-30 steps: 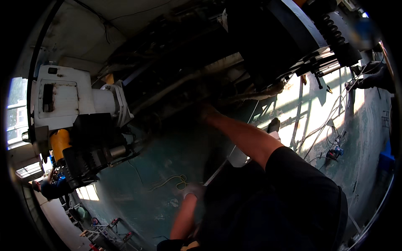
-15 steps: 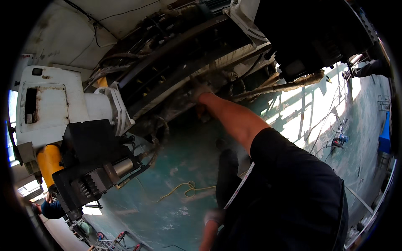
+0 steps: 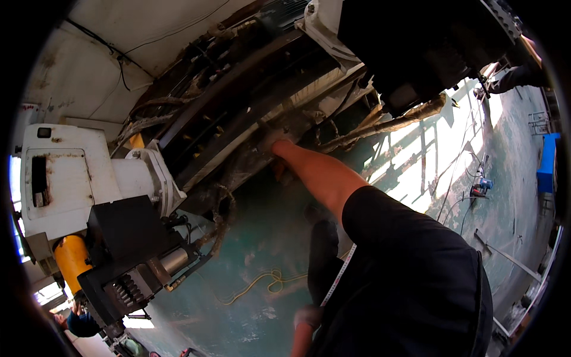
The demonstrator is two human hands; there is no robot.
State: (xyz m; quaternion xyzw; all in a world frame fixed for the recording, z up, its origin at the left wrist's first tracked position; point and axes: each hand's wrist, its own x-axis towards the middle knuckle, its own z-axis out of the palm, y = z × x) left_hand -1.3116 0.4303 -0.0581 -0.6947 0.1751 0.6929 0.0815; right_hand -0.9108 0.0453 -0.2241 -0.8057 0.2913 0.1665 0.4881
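Observation:
My right arm stretches out to the long dark machine bed. At its lower rail is my right hand, apparently gloved; its fingers are lost in shadow and blur. Low in the picture, beside my dark trouser leg, my left hand is blurred and looks closed around the lower end of a tape measure's pale, marked blade. That blade slants up along my dark clothing, and its upper end is hidden behind my body. Whatever casing the tape has does not show.
A white machine head with a black block and yellow cylinder stands left. A large black unit overhangs at upper right. Yellow cord loops across the green floor. People show at lower left and upper right.
The view has shifted, so the machine heads sit further left. My right hand stays at the lower rail and my left hand stays low by the tape.

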